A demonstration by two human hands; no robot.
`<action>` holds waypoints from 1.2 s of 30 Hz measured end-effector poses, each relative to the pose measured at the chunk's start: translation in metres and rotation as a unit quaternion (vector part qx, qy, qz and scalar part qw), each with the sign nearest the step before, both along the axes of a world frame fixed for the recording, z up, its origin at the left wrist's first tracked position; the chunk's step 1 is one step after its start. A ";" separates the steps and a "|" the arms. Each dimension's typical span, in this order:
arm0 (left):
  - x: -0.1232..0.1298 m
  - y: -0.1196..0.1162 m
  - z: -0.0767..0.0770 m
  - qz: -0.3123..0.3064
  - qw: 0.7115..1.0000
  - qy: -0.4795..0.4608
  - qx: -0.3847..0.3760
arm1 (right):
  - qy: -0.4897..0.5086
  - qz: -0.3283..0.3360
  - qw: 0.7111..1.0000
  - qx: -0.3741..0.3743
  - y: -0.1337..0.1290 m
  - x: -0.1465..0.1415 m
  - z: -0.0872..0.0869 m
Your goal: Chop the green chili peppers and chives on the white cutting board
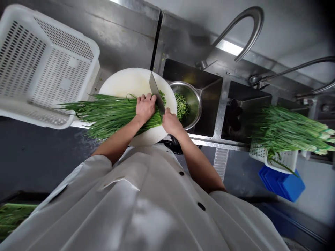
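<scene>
A thick bundle of long green chives [112, 111] lies across a round white cutting board [123, 79], leaf tips hanging past its left side. My left hand [146, 107] presses on the bundle near its cut end, fingers curled down over the stalks. In my right hand [171, 122] is the handle of a kitchen knife [155, 87], its broad blade standing across the chives right beside my left fingers. Small chopped pieces [162, 97] lie just right of the blade. More chopped chives [182, 107] fill part of a steel bowl [195, 113] at the board's right edge.
A large white perforated basket [62, 78] stands left of the board. Sinks [210, 104] with curved faucets [258, 24] line the right side. Farther right, another chive bundle [290, 129] rests over white baskets [284, 160], above blue plastic containers [290, 184].
</scene>
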State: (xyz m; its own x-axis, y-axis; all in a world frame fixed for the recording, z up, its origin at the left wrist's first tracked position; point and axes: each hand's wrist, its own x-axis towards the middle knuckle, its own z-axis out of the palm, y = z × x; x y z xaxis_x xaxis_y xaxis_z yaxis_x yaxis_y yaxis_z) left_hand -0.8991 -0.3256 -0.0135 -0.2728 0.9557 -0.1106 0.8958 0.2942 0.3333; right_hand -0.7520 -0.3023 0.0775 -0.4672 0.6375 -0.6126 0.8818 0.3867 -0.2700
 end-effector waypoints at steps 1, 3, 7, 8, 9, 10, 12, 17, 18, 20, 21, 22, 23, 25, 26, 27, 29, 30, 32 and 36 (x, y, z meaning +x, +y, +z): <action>0.000 0.000 0.000 0.001 1.000 0.003 0.001 | -0.004 0.004 1.000 -0.010 -0.004 0.009 0.007; 0.000 0.000 -0.001 0.001 1.000 0.009 0.002 | -0.015 0.005 0.999 -0.031 -0.016 0.028 0.017; 0.001 -0.001 -0.004 0.001 1.000 0.012 0.008 | -0.051 -0.019 0.998 -0.020 -0.041 0.039 -0.003; 0.001 -0.002 -0.005 0.002 1.000 0.015 0.008 | -0.056 -0.027 0.998 -0.010 -0.045 0.037 -0.012; 0.001 -0.002 -0.006 0.004 1.000 0.018 0.006 | -0.057 -0.033 0.998 -0.002 -0.047 0.034 -0.020; 0.000 -0.002 -0.007 0.007 1.000 0.021 0.005 | -0.056 -0.036 0.998 0.005 -0.048 0.031 -0.024; -0.001 -0.002 -0.009 0.013 1.000 0.023 0.003 | -0.048 -0.029 0.998 0.019 -0.047 0.028 -0.021; -0.003 -0.002 -0.010 0.015 1.000 0.024 0.000 | -0.053 0.003 0.998 0.018 -0.049 0.038 0.031; -0.003 -0.002 -0.009 0.015 1.000 0.025 0.001 | -0.057 0.008 0.998 0.009 -0.049 0.039 0.039; -0.002 -0.001 -0.009 0.012 1.000 0.025 0.001 | -0.057 0.015 0.998 -0.008 -0.045 0.036 0.042; -0.002 -0.001 -0.008 0.008 1.000 0.024 -0.001 | -0.050 0.015 0.999 -0.015 -0.042 0.032 0.038; -0.002 -0.001 -0.008 0.003 1.000 0.023 -0.002 | -0.040 0.012 0.999 -0.017 -0.037 0.025 0.030; -0.001 -0.001 -0.007 -0.002 1.000 0.021 -0.003 | -0.029 0.007 0.999 -0.015 -0.031 0.017 0.020; -0.001 -0.001 -0.006 -0.009 1.000 0.020 -0.003 | -0.005 -0.006 1.000 -0.002 -0.018 -0.001 -0.003; -0.001 -0.001 -0.006 -0.009 1.000 0.021 -0.003 | 0.004 -0.012 1.000 0.006 -0.012 -0.008 -0.012; -0.001 -0.001 -0.005 -0.006 1.000 0.024 -0.003 | 0.011 -0.015 1.000 0.013 -0.007 -0.014 -0.018; -0.001 -0.001 -0.004 -0.001 1.000 0.028 -0.004 | 0.020 -0.009 1.000 0.020 -0.001 -0.015 -0.020; -0.001 -0.001 -0.004 0.002 1.000 0.028 -0.004 | 0.020 -0.003 1.000 0.018 -0.001 -0.010 -0.016; -0.001 -0.002 -0.003 0.005 1.000 0.025 -0.002 | 0.014 0.002 1.000 0.006 -0.008 0.008 -0.005; 0.000 0.000 -0.006 0.009 1.000 0.016 0.003 | -0.025 -0.024 0.999 -0.028 -0.035 0.040 -0.003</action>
State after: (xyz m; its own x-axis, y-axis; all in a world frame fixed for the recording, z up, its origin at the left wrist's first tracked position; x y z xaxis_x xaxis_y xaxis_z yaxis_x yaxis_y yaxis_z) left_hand -0.8988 -0.3258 -0.0191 -0.2932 0.9513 -0.0956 0.9008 0.3083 0.3059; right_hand -0.7121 -0.3369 0.0745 -0.4051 0.6223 -0.6698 0.9117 0.3300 -0.2448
